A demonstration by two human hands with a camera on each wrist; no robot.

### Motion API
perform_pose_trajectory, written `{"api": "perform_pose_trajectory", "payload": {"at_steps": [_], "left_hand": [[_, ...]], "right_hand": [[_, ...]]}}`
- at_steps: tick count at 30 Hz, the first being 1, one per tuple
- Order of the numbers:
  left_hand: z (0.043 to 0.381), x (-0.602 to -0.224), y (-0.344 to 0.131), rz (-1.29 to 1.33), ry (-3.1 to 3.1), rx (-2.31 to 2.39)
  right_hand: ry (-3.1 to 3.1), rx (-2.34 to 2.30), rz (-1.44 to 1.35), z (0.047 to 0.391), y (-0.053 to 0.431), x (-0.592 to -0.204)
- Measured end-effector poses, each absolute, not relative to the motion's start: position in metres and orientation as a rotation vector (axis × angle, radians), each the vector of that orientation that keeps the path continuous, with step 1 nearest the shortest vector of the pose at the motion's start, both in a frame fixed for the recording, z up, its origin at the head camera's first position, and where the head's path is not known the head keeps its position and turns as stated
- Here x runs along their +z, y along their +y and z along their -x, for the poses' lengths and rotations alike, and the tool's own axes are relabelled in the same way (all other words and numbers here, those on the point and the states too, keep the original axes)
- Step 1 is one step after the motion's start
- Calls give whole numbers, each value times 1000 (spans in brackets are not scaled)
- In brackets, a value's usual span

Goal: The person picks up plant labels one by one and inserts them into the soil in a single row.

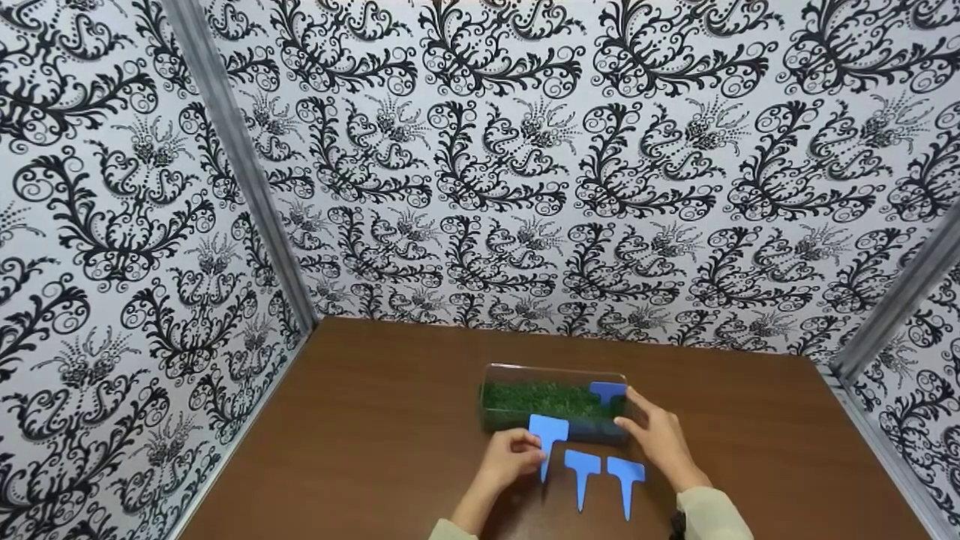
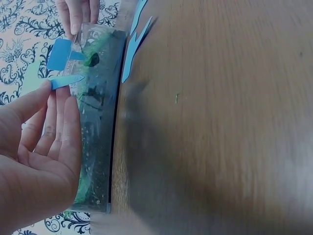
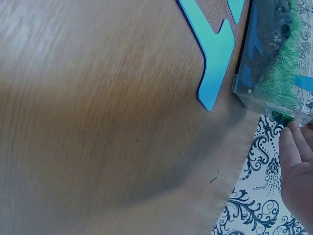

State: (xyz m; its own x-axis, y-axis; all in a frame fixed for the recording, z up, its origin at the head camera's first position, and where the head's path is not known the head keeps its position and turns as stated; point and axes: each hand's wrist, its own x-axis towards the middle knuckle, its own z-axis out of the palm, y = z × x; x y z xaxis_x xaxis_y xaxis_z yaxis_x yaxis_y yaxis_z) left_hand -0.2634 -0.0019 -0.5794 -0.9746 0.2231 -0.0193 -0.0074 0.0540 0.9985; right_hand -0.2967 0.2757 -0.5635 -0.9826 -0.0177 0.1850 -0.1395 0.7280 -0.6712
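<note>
A blue T-shaped plant label point(image 1: 549, 430) is pinched between the thumb and fingers of my left hand point(image 1: 506, 461), wide head up and point down, just in front of the clear box. In the left wrist view this label point(image 2: 67, 81) is seen nearly edge-on. My right hand point(image 1: 660, 435) holds the right end of the clear box point(image 1: 501, 422), thumb toward the front and fingertips against the end. Green artificial grass point(image 1: 536, 397) fills the box over a dark layer. Another blue label point(image 1: 609, 389) stands upright in the grass near the right end.
Two more blue labels, one on the left point(image 1: 582, 472) and one on the right point(image 1: 627, 480), lie flat on the brown table point(image 1: 375, 420) before the box. Patterned black-and-white walls point(image 1: 510, 150) enclose the table at the back and sides. A green scrap point(image 2: 177, 98) lies on the wood.
</note>
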Motion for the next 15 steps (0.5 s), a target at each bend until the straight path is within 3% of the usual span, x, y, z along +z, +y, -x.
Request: {"api": "perform_pose_trajectory", "payload": {"at_steps": [15], "left_hand": [[268, -580, 1, -268, 2212, 2057]], "right_hand": [[-2749, 1070, -155, 297, 275, -565]]}}
